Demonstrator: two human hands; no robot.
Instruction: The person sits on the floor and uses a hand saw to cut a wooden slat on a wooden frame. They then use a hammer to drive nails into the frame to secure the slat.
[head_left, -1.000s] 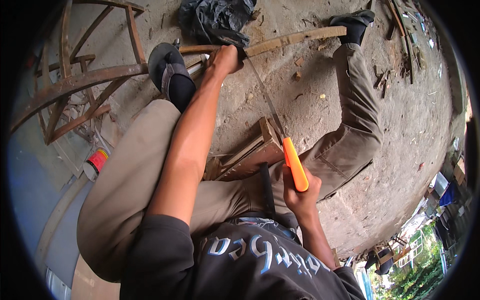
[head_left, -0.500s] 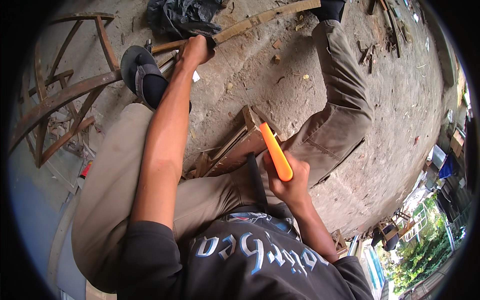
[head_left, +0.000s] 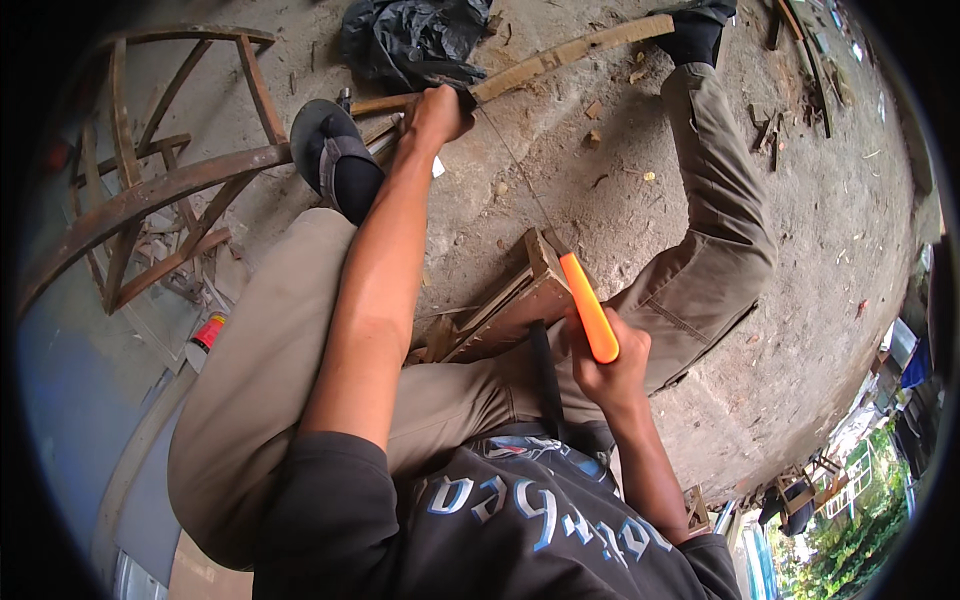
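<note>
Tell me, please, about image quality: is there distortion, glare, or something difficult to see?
Head view, edges: a black rim, with fisheye bending toward it; head view, lower right: washed-out daylight around the greenery; head view, centre: the orange saw handle reads clearly, while the thin blade looks faint against the floor.

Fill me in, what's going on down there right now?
The right hand grips an orange-handled handsaw, which stretches up toward the left end of a curved wooden strip. The left hand appears closed on that end, beside a black plastic bag. The strip's other end reaches the right foot. It can't be seen how far any cut goes.
</note>
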